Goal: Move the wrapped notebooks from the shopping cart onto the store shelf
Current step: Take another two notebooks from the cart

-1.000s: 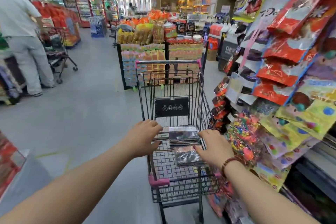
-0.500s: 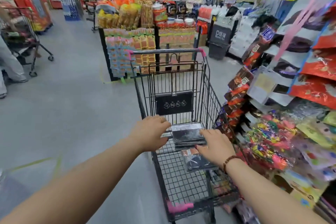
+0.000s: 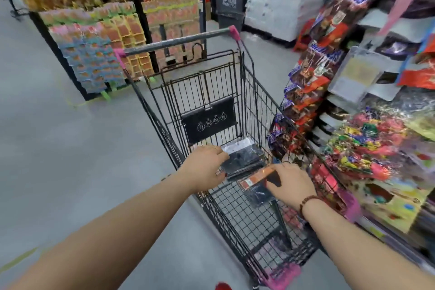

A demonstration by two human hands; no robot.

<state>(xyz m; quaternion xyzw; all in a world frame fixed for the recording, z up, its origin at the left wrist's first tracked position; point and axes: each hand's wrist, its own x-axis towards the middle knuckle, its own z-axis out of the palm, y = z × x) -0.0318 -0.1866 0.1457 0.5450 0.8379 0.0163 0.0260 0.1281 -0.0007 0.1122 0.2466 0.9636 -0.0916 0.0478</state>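
Snickers bags [image 3: 334, 30] hang beside perhaps candy packs [image 3: 367, 146]

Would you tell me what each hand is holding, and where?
Left hand grips the notebook stack's left edge; right hand rests on the orange-labelled notebook, grip unclear.

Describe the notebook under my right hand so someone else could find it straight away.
Find the black wire shopping cart with pink corners. Two wrapped notebook lots lie in its basket; take the nearer one, under the right hand. Only it shows an orange band; the stack by the left hand looks black and silvery.
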